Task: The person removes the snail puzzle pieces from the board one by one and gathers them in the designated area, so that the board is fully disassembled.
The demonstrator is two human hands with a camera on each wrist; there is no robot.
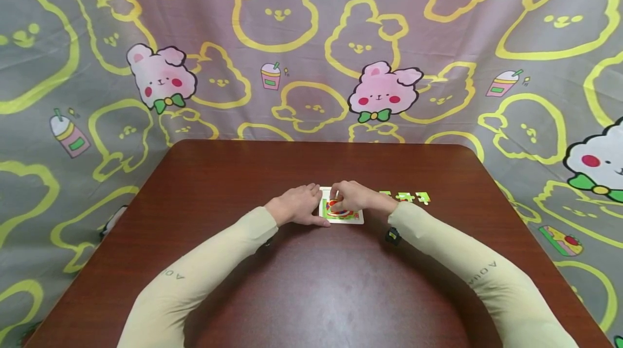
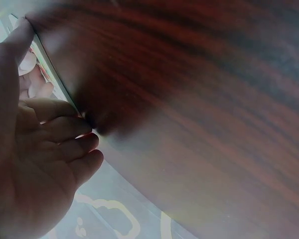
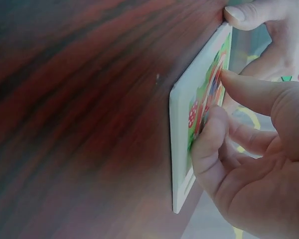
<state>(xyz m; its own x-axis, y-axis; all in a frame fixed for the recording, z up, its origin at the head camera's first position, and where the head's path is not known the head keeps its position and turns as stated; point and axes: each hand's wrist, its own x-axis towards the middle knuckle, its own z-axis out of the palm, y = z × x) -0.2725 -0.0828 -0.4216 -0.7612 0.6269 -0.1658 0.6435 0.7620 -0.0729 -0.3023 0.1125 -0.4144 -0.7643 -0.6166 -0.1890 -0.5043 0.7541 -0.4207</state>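
Observation:
A small jigsaw puzzle board [image 1: 344,220] with a white border and a colourful green, red and blue picture lies flat on the table. At its left side, my left hand [image 1: 300,205] rests with extended fingers, the thumb by the near left corner. The left wrist view shows those fingers [image 2: 77,147] along the board's edge. My right hand [image 1: 357,195] is over the picture, fingers bent down. In the right wrist view, its thumb [image 3: 254,94] and curled index finger pinch a puzzle piece [image 3: 217,92] at the picture's surface, largely hidden by the fingers.
Several loose green-and-white puzzle pieces [image 1: 405,197] lie in a row right of the board, the leftmost partly behind the right forearm. The brown wooden table [image 1: 331,288] has rounded far corners. A patterned curtain [image 1: 311,67] hangs behind and beside it.

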